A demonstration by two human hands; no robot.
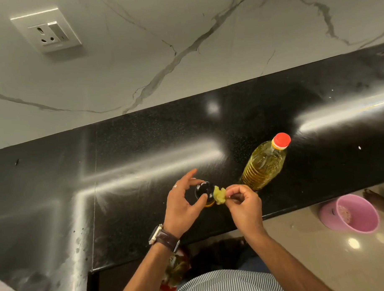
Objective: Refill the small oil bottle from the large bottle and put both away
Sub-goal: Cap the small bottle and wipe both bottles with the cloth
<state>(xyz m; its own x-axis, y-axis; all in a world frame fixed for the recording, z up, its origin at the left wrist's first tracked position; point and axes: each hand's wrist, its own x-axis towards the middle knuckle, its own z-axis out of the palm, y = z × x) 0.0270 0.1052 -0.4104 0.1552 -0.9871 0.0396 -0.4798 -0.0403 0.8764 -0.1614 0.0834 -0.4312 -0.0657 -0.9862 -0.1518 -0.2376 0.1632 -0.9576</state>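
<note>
The small oil bottle (205, 191), seen from above with a dark round top and a little amber oil showing at its base, stands on the black counter (144, 168). My left hand (184, 202) holds it between thumb and fingers. My right hand (243, 205) pinches a crumpled yellowish wad (219, 195) against the bottle's right side. The large oil bottle (264, 164), clear plastic with yellow oil and a red cap, stands upright just behind and to the right of my hands.
A marble wall with a white power socket (46, 30) rises behind the counter. A pink bowl (352, 213) sits on the floor at right, below the counter edge. A packet (173, 270) lies under the counter near my body.
</note>
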